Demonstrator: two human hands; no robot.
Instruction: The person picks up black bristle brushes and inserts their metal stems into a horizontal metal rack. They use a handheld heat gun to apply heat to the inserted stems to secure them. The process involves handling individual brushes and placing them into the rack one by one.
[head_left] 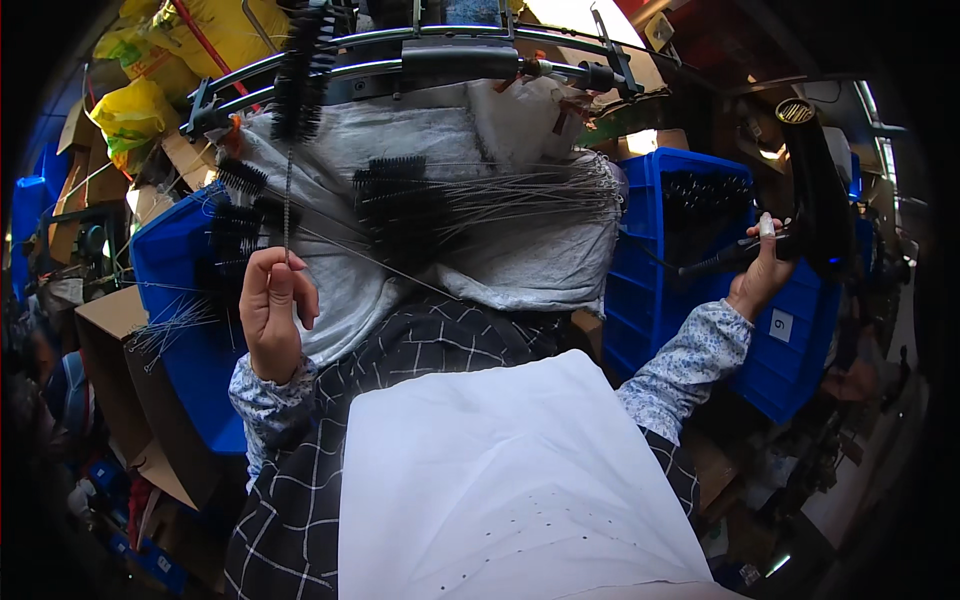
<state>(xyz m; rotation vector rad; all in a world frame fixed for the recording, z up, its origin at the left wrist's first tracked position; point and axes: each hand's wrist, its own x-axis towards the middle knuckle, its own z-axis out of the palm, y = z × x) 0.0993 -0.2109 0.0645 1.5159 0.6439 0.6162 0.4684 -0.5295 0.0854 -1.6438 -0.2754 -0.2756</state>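
My left hand (270, 315) is closed, pinching the twisted wire stem of a black bristle brush (303, 80). The brush stands upright from my fingers, its bristle head up in front of the metal rails. On the right, my right hand (765, 275) grips the handle of a black hair dryer (822, 185) with a gold grille and a small blue light. White tape wraps one finger of that hand. Between my hands a bundle of wire-stemmed black brushes (405, 205) lies on a grey-white cloth (530, 255), bristle heads to the left. Several more brushes (235, 225) lie near my left hand.
A blue bin (190, 390) with wire-stemmed brushes stands at left, beside an open cardboard box (120, 330). Another blue bin (630, 300) at right holds black brushes. Metal rails (380, 68) cross the far side. Yellow bags (135, 110) sit far left. A white sheet (510, 480) covers my front.
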